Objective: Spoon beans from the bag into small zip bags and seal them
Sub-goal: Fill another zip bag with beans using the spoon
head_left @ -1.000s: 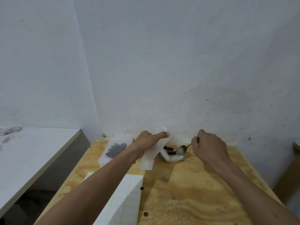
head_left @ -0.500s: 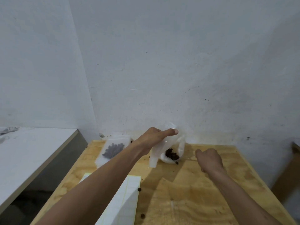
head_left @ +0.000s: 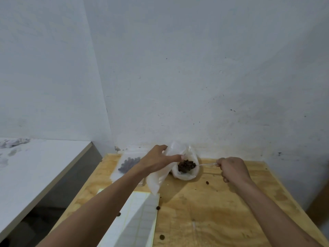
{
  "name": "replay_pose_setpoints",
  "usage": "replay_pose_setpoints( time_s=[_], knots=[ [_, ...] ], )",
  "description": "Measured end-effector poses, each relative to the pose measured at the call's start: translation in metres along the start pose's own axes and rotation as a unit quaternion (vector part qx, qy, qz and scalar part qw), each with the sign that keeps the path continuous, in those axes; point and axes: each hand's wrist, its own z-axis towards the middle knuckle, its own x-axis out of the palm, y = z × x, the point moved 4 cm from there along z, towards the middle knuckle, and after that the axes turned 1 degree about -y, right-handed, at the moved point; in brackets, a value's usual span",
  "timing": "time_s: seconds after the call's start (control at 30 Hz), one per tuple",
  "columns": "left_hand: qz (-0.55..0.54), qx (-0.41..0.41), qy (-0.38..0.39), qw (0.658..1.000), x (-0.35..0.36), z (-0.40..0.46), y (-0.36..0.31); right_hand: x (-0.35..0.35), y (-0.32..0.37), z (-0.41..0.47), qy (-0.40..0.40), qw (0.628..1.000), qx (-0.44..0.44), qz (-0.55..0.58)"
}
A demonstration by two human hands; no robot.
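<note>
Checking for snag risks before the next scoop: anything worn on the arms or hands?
Nothing shows. The left hand and right hand are bare: no gloves, rings, watch or bands visible. Both forearms are bare up to the frame edge, with no sleeves in view.

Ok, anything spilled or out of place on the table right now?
Yes. A few loose beans lie on the plywood table, outside any bag: one right of the bean bag, another by the label sheet, one nearer the front edge. They look spilled.
</note>
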Motion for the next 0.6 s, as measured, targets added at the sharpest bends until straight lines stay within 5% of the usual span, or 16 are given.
replay_pose_setpoints(
  time_s=[0.43,0.6],
  knots=[
    [0.069,0.049,-0.010,0.996,-0.002,-0.015,0.011,-0.025,0.075,-0.005,-0.001,0.998,-0.048,0.052],
    [0.063,0.058,-0.003,0.996,0.003,-0.015,0.006,-0.012,0.096,-0.026,-0.013,0.975,-0.191,-0.113]
  ],
)
